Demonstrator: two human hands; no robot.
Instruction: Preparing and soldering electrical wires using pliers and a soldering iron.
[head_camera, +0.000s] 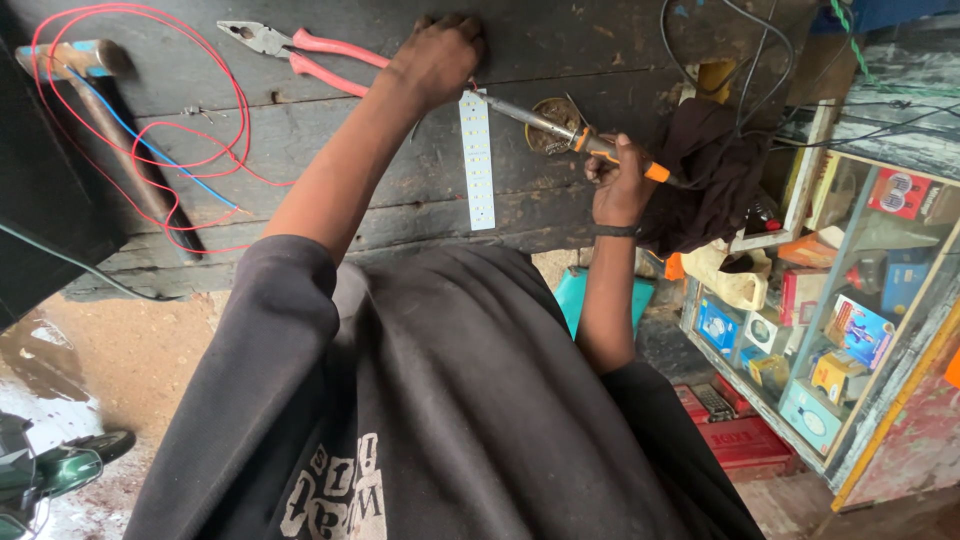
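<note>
Dark, worn wood makes the workbench (400, 200), and on it lies a narrow white LED strip (477, 160) with its long side running away from the person, flat on the planks between the two hands. The left hand (437, 60) rests at the far end of the strip with the fingers curled down, pressing there, it seems to keep the strip from sliding; I cannot tell if something small is pinched under the fingers. The right hand (620, 185) is closed firmly around the orange and black handle of a soldering iron (560, 130), and the metal shaft goes slanted toward the far end of the strip, so that the tip arrives just beside the left hand, where a thin red wire seems to come out. I think the iron is held low and slanted to let the tip touch the end pad while the hand stays off the strip. The strip looks clean and bright, with two rows of small pale squares along its length, and it is straight, not bent. A small round tin (553, 118) with dark content sits just behind the iron. Pliers with pink handles (300, 50) lie near the left hand, and loops of red wire (150, 120) with one blue wire (150, 135) are spread further left, beside a hammer (90, 70).
</note>
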